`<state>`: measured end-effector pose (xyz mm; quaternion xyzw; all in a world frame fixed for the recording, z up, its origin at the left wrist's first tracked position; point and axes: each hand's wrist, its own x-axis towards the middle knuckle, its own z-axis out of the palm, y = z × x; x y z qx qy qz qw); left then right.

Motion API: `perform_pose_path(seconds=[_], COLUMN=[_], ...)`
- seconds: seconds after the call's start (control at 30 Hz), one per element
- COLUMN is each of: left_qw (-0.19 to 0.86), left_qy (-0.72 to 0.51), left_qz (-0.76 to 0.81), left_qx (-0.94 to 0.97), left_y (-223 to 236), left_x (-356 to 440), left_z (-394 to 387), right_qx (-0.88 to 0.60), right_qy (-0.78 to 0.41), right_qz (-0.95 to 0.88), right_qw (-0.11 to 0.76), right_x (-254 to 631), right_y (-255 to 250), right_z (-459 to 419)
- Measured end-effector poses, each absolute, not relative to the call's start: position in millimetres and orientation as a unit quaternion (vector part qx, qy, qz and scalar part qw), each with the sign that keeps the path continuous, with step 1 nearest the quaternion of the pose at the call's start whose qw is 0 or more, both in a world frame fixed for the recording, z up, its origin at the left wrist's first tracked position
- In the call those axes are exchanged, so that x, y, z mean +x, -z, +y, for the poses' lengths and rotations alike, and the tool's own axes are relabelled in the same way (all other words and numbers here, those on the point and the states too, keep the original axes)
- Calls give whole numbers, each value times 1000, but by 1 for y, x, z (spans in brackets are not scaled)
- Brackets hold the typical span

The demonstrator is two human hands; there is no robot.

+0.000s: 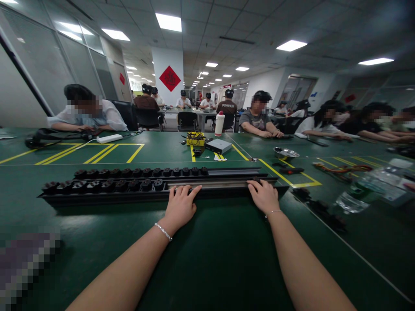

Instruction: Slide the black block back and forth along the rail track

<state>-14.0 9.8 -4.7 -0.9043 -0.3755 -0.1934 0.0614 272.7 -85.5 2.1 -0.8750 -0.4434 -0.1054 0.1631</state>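
Note:
A long black rail (103,199) lies across the green table in front of me, with a row of black socket modules (121,185) in its left part and a bare metallic channel on the right. My left hand (181,203) rests on its near edge, just right of the last module, fingers spread and holding nothing. Towards the right end, my right hand (264,196) has its fingers bent around a small dark piece, apparently another socket module (256,179), partly covered by the fingers. Directly behind lies a second black rail (233,171), also filled with modules on its left.
Loose black modules (320,209) and a plastic water bottle (359,190) stand at right. Farther back are a metal bowl (285,153), a grey box (218,146), a yellow container (196,138) and a white cup (219,124). Several people sit around the tables.

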Motion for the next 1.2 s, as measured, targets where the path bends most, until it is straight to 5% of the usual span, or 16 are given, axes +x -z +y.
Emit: perform_pose_path(seconds=[0.33,1.2], left_qw=[70,69], left_qy=[196,195], left_qz=[-372,-380], left_qx=[-904,-902], left_y=[7,8], left_x=[-14,-13], left_z=[11,11], right_qx=[-856,-855], right_qy=[131,140], right_qz=[-492,-488], right_qw=[93,108], right_x=[279,285], right_y=[11,10], right_z=[-98,-100])
